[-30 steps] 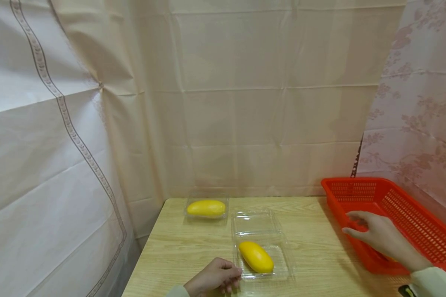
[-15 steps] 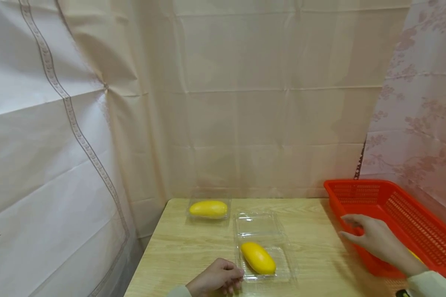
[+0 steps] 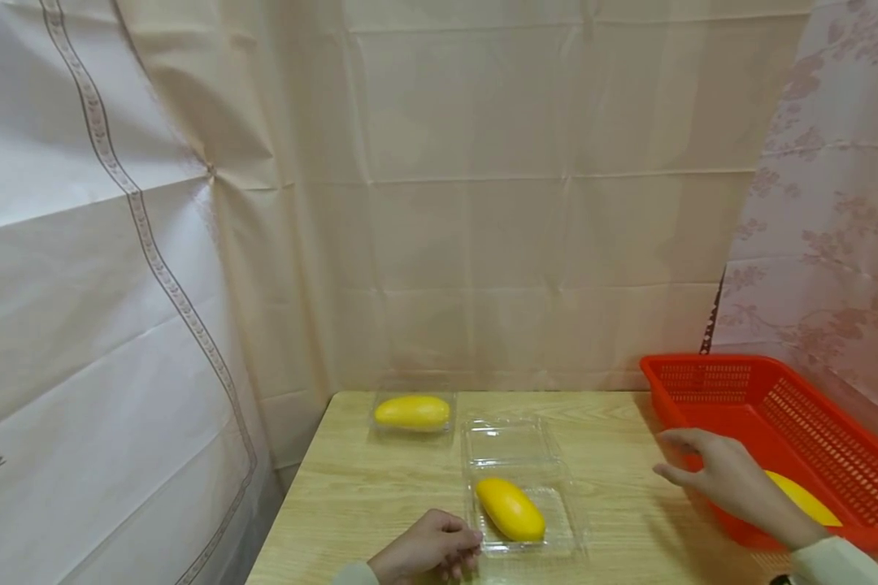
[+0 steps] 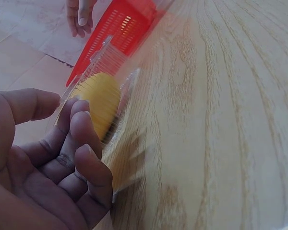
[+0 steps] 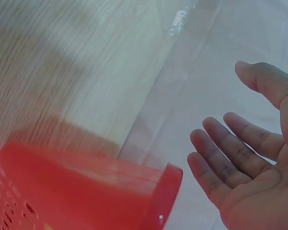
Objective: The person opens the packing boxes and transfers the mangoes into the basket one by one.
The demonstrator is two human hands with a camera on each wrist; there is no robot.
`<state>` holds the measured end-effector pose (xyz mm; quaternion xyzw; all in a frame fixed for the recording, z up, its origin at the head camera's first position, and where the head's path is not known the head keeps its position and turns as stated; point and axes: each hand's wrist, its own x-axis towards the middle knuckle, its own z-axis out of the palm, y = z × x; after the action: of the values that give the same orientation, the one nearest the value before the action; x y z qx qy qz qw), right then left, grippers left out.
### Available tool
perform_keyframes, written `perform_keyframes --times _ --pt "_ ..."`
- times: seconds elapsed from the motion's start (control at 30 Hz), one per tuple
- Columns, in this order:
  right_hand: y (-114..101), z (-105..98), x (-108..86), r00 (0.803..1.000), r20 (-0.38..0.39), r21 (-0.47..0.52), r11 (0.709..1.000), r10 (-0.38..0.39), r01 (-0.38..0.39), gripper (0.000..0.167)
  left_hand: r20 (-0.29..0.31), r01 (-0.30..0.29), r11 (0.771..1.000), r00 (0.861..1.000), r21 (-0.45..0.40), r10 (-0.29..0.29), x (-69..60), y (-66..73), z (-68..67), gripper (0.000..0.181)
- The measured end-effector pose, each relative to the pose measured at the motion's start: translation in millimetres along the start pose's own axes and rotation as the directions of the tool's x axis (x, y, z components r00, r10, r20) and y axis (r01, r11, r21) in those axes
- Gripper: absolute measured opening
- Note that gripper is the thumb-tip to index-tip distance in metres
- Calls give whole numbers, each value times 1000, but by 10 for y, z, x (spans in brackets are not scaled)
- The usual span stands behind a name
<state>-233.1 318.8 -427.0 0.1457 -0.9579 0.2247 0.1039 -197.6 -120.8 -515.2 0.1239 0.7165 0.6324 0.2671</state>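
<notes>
Yellow fruit (image 3: pixel 510 509) sits at a slant in the base of a clear box (image 3: pixel 558 513), lid folded back flat on the table (image 3: pixel 380 479). L hand (image 3: pixel 432 540) pinches the box's near L corner, thumb & fingertip together on the rim. R hand (image 3: pixel 717 467) hovers by the red basket (image 3: pixel 717 414), thumb & fingers apart, nothing held. Basket's at the table's R side w/ another fruit (image 3: pixel 805 497) inside, partly hidden by the R forearm. 2nd clear box (image 3: pixel 451 406) w/ a fruit stands at the back L corner. Tabletop: light wood grain, smooth. Room: creased beige cloth (image 3: pixel 468 211) behind, white cloth (image 3: pixel 80 309) w/ a printed band on L, pink floral cloth (image 3: pixel 834 227) on R.
</notes>
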Motion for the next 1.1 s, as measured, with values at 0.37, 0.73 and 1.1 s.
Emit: perform_keyframes --times 0.37,0.73,1.1 --pt "-73 152 -15 999 21 72 997 -32 30 60 5 -1 1000 1000 -7 1 7 2 -5 35" --pt "-162 370 -23 992 -40 17 993 -116 117 45 -1 4 1000 1000 -19 -4 12 -22 6 35" --pt "-258 502 -53 991 -6 57 990 -131 131 43 8 1 1000 1000 2 -1 5 1 0 36"
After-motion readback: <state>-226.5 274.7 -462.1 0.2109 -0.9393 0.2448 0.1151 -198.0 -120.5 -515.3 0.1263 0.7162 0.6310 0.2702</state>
